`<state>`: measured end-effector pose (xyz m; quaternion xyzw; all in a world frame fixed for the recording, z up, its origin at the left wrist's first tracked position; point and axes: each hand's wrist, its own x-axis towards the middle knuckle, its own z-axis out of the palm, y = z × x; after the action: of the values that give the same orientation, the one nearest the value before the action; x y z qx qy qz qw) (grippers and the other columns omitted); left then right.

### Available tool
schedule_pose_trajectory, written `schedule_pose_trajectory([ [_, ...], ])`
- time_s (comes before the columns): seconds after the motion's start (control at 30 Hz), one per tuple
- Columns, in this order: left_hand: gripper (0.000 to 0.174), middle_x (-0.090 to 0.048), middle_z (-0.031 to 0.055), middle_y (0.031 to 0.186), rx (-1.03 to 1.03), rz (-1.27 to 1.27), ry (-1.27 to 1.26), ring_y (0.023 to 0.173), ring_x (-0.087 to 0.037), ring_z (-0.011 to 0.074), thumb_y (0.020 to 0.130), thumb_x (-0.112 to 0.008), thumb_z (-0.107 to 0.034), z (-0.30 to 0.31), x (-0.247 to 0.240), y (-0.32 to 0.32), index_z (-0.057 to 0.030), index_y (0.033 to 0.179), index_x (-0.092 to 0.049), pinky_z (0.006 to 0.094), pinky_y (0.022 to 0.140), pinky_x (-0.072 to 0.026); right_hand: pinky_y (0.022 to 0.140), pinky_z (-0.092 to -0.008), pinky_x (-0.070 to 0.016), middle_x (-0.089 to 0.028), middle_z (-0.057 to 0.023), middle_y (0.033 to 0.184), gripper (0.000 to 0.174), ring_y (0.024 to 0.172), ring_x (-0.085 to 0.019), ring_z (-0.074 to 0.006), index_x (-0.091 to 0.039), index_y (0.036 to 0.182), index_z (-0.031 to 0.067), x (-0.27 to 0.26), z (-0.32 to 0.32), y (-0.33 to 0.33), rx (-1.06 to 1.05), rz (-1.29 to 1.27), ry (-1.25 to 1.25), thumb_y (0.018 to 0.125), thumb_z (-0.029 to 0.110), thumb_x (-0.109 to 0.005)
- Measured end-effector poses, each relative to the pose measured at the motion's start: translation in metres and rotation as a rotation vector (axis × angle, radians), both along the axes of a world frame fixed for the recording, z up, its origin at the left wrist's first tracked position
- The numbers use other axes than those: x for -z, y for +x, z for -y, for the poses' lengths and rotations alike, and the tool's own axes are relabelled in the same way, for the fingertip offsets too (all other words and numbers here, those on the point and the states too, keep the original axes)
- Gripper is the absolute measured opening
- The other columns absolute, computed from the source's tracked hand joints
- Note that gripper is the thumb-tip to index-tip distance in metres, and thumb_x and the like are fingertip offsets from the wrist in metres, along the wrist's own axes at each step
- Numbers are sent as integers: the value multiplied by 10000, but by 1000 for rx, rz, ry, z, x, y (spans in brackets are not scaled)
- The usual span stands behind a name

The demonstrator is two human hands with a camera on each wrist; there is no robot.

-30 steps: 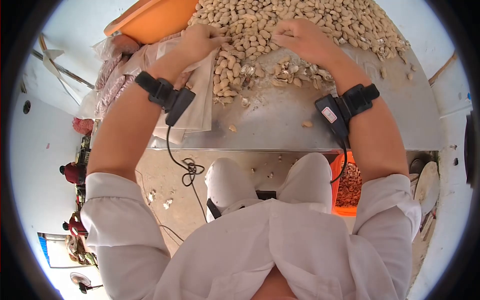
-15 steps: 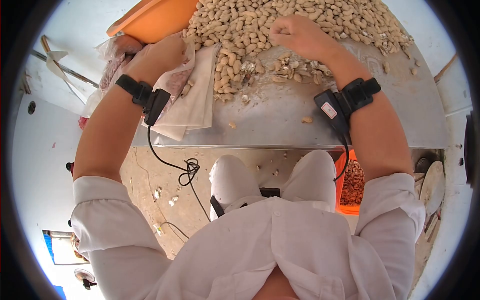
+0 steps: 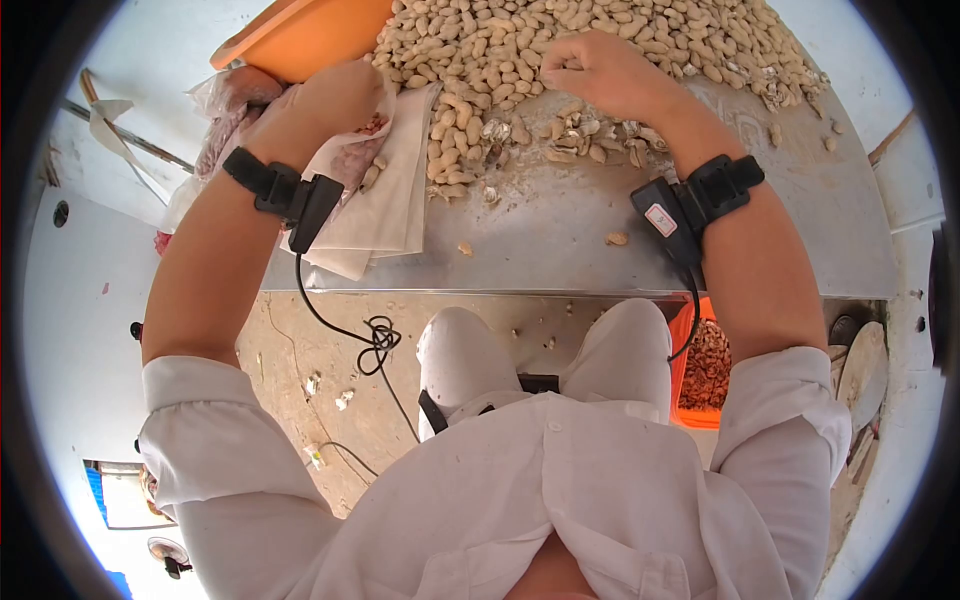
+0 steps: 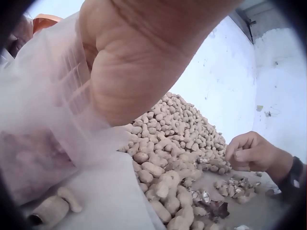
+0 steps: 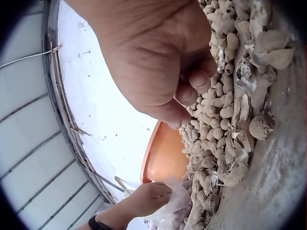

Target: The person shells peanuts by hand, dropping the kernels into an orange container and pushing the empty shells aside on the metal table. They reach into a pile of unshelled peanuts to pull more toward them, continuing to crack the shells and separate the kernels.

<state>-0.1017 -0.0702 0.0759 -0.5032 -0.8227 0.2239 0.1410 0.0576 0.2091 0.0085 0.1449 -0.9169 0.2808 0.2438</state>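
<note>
My left hand reaches into the mouth of a clear plastic bag, its fingers blurred behind the film in the left wrist view. Pinkish peanut kernels show just below that hand, and more lie inside the bag. At the near edge of a large heap of unshelled peanuts, my right hand hovers with fingers curled toward the palm. No object shows between those fingers in the right wrist view, though part of the palm is hidden. Broken shells lie below the right hand.
An orange basin leans behind the bag. Pale sheets lie under the bag on the metal table. Two unshelled peanuts rest on the sheets. Below the table's edge stands an orange crate of reddish bits. A cable hangs from the left wrist.
My left hand has moved left from the heap into the plastic bag, and kernels now show beneath it. The right hand has stayed near the same spot, its fingers drawn in.
</note>
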Motion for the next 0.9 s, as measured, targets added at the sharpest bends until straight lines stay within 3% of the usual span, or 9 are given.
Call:
schedule_pose_trajectory([
  [0.17,204,-640,111,751,-21,333,474,663,-616,208,845,-576,-181,-32,-15,41,-20,941,-658,329,645,-484,653,-371,-474,-634,-138,765,191,698,-606,-261,-651,859,23,0,1,1,10,11,-8,788,191,-594],
  [0.37,241,-649,118,822,73,347,323,745,-624,189,821,-613,-164,-52,-9,49,-46,1028,-650,329,675,-487,652,-372,-475,-637,-136,773,184,704,-611,-262,-651,852,31,0,-1,0,-5,17,19,779,188,-590],
  [0.47,321,-651,142,921,-79,284,144,844,-625,242,785,-622,-108,-62,-11,63,-59,1102,-621,352,730,-489,658,-369,-474,-638,-130,791,181,716,-611,-259,-648,858,37,1,-1,-1,5,51,17,771,184,-589],
  [0.57,446,-637,166,1000,-130,345,77,925,-607,299,747,-607,-38,-63,18,29,-73,1190,-565,374,792,-480,665,-365,-472,-634,-124,806,174,725,-609,-257,-645,852,40,3,0,-1,-4,7,3,766,182,-590],
  [0.67,433,-626,173,1028,-39,333,136,917,-616,322,750,-536,32,-67,40,23,-80,1166,-580,372,794,-493,675,-362,-471,-628,-123,813,168,739,-608,-259,-642,842,42,0,2,3,8,58,-20,765,181,-589],
  [0.9,489,-633,172,1031,-111,498,177,964,-608,278,737,-625,-64,-85,26,52,-80,1219,-543,349,813,-481,692,-379,-479,-630,-132,801,184,746,-612,-270,-641,838,26,-2,5,4,33,61,7,776,191,-590],
])
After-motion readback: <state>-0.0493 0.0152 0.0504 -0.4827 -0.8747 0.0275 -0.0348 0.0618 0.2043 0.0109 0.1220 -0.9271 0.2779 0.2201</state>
